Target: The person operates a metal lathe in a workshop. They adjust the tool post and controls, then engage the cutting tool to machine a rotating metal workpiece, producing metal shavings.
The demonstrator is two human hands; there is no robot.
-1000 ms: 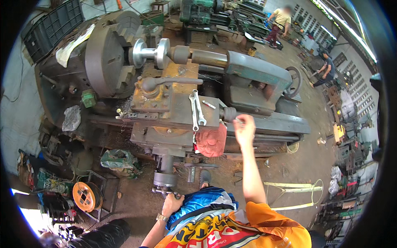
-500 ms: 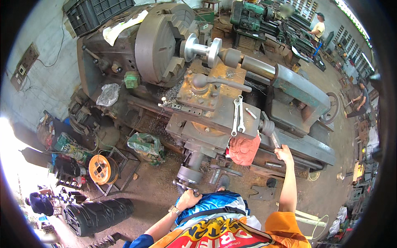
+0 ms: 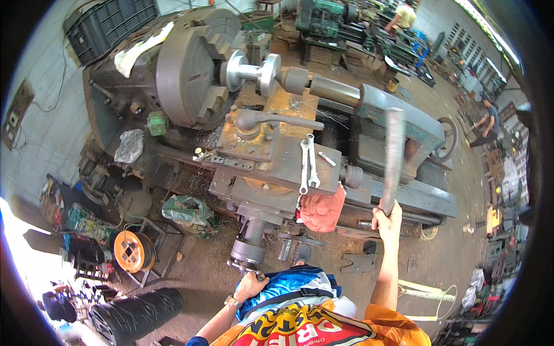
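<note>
My right hand (image 3: 387,220) is closed around the lower end of a grey metal bar (image 3: 395,147). The bar points up, slightly smeared, in front of the tailstock (image 3: 404,127). My left hand (image 3: 252,284) is wrapped round the crank handle (image 3: 243,267) below the lathe's cross-slide dial (image 3: 249,251). A large chuck (image 3: 183,81) and the tailstock centre hold a shiny flanged workpiece (image 3: 249,72) between them. Two spanners (image 3: 304,167) and a white stick (image 3: 327,158) lie on the slide, with a red cloth (image 3: 322,210) hanging beside them.
Left of me are an orange cable reel (image 3: 134,251), a green bag (image 3: 188,215) and a black ribbed container (image 3: 136,316). Two people work farther off, one in a yellow top (image 3: 405,17), one in dark clothes (image 3: 488,121). Another green lathe (image 3: 323,26) stands behind.
My right hand has lifted the metal bar away from the slide's end knob, swinging it upright. My left hand stays at the crank handle. The view has shifted, and the person in yellow leans nearer their machine.
</note>
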